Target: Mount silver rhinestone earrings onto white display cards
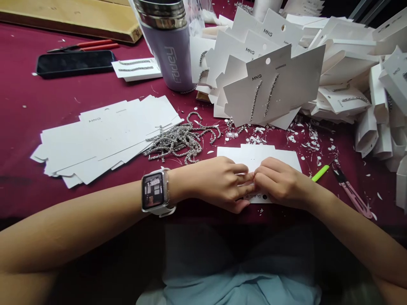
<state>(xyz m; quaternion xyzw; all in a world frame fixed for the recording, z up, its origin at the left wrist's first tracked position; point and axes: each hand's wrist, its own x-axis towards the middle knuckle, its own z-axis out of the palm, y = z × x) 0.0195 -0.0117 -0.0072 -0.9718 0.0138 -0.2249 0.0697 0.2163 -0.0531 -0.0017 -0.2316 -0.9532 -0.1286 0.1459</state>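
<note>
A blank-looking white card (286, 157) lies on the table in front of me, with small print along its near edge. My left hand (222, 184), a watch on its wrist, rests on the card with its fingers stretched out and slightly apart. Against those fingertips, my right hand (281, 182) is closed in a pinch over the card. What it pinches is hidden. Just beyond my left hand sits a tangled heap of silver rhinestone chains (181, 142). A stack of white earring cards (104, 135) is fanned out at the left.
Finished-looking cards with chain earrings (263, 91) lean in a pile at the back right. A lilac tumbler (171, 51), phone (76, 63) and red-handled pliers (85, 45) stand or lie behind. Pink snips (352, 195) and a green-handled tool (320, 173) lie right, among white scraps.
</note>
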